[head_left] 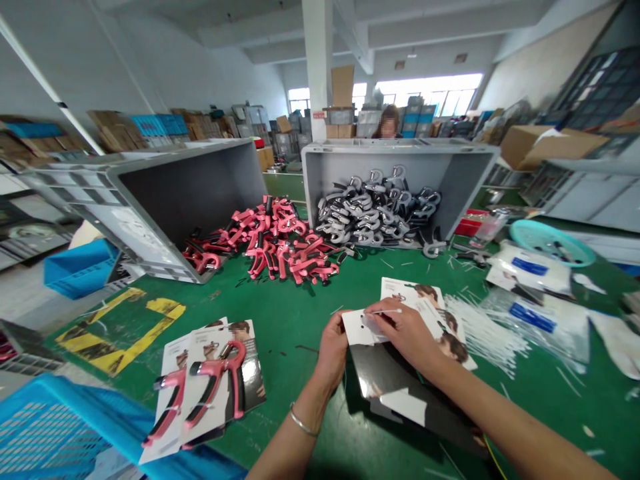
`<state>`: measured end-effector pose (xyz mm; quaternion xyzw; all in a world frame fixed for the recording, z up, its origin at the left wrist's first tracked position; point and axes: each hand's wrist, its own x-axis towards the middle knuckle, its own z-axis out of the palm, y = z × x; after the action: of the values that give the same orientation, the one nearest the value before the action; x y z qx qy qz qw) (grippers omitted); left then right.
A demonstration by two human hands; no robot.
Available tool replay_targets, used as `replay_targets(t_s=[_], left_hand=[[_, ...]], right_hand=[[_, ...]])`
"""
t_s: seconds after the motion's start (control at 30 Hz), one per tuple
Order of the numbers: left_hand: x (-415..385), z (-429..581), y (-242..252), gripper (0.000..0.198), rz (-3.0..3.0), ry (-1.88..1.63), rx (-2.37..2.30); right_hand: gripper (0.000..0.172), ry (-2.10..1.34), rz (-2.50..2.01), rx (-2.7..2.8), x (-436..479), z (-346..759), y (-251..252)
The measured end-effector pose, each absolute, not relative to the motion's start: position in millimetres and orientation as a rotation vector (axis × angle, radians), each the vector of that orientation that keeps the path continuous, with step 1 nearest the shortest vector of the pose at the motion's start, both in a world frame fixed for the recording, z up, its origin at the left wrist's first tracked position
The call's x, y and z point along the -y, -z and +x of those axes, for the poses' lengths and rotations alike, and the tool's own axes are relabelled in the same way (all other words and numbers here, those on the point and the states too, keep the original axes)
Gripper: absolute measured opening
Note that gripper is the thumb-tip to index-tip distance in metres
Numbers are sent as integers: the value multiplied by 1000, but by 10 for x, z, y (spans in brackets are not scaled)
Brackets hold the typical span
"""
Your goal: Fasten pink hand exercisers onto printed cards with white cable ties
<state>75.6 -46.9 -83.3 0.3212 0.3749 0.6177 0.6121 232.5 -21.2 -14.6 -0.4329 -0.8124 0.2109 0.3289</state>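
My left hand point(332, 348), with a bracelet at the wrist, pinches the left edge of a printed backing card point(373, 373). The card is tilted over the table, and small holes show in its white part. My right hand point(407, 333) pinches a thin white cable tie point(393, 311) against the card's upper part, beside the holes. Whether the tie passes through a hole is hidden by the fingers. More printed cards point(400, 287) lie just behind my right hand. To their right spreads a heap of loose white cable ties point(487, 333).
Pink hand grip strengtheners point(285, 250) spill from a tipped grey crate point(150, 257). Grey ones point(370, 213) fill another crate point(475, 167). Carded pink grips point(213, 387) lie left, above a blue basket point(55, 427). Plastic bags point(555, 333) and a turquoise tray point(523, 233) stand right. A person point(387, 123) is beyond.
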Motion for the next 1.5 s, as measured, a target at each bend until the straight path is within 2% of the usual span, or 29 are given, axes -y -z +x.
replay_targets(t_s=[0.23,0.33,0.47,0.6,0.8,0.97,1.03,1.1,1.23,1.4,1.5], left_hand=[[407,704,911,22,865,-1419,-996],[522,608,960,10,924,-1336,-1048],[776,467,997,8,978,-1262,-1073],[879,397,1005,9,1130,-1260,-1065],[923,426,984,9,1388,-1242,-1115],[1024,419,945,15,1537,-1236,-1160],[1054,405,933,16,1596,-1242,-1174],[1069,395,920,17,1633,-1262,-1183],[1029,424,913,20,1637,-1280,-1134],[832,609,924,15,1233,-1366,-1143],[704,726,902,22,998,-1410,-1051]], right_hand=[[19,-645,-1192,2145,157,2322,131],[17,-739,-1191,2037,167,2349,87],[17,-783,-1214,2039,154,2357,97],[31,-848,-1240,2000,110,2347,155],[56,-1231,-1144,1636,103,2360,165],[40,-1273,-1133,1749,59,2366,113],[39,-1256,-1175,1823,13,2349,83],[37,-1220,-1221,1911,-36,2316,55],[22,-1071,-1235,2016,-92,2223,41],[17,-899,-1175,2106,-46,2188,67],[17,-850,-1137,2149,-28,2214,68]])
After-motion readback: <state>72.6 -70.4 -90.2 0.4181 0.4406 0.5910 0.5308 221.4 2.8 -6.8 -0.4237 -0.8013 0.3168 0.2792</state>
